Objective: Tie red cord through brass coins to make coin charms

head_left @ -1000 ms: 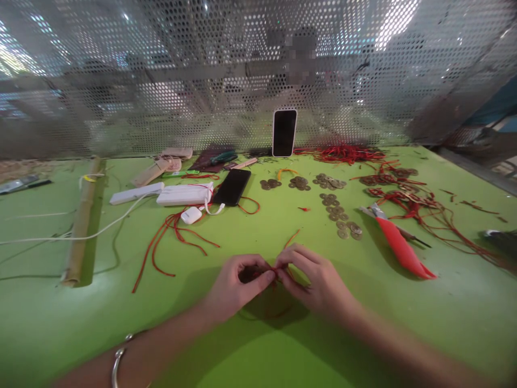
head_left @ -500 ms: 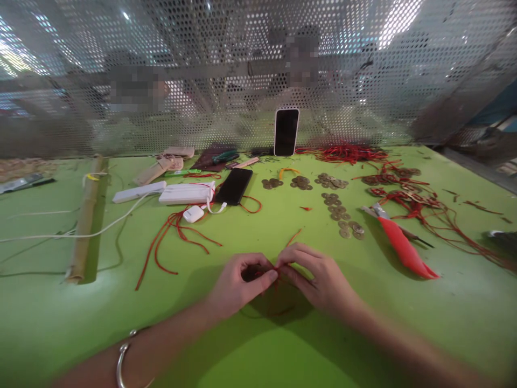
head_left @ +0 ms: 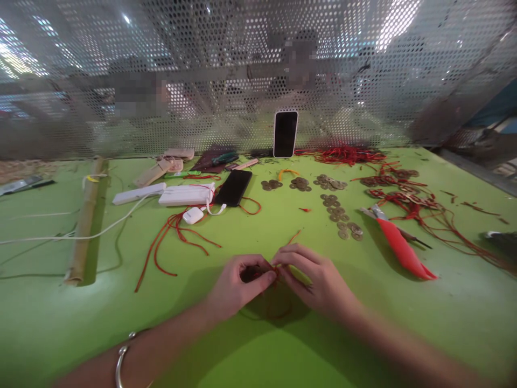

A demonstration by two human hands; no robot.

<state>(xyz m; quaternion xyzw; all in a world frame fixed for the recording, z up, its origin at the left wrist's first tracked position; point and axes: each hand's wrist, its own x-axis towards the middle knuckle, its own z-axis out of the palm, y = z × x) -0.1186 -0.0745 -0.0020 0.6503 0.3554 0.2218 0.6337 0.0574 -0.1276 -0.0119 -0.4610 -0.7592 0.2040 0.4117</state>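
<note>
Near the front of the green table, my left hand pinches a red cord between thumb and forefinger. Fingertips of my right hand close on the same cord, touching or nearly touching the left ones. One cord end sticks up past the right fingers, and a loop hangs below in shadow. My fingers hide most of the part they grip, so its knotting cannot be made out. Beyond my right hand lie several round bronze-coloured coins in small groups. Cut red cords lie beyond my left hand.
A bamboo stick and white cable lie left. White power banks, an earbud case and a black phone sit mid-left. Another phone leans on the perforated metal screen. A red-wrapped blade and tangled cords lie right.
Both hands stay in almost the same place, still pinching the cord. The right fingers have shifted slightly left, and the hanging cord loop below shows more clearly.
</note>
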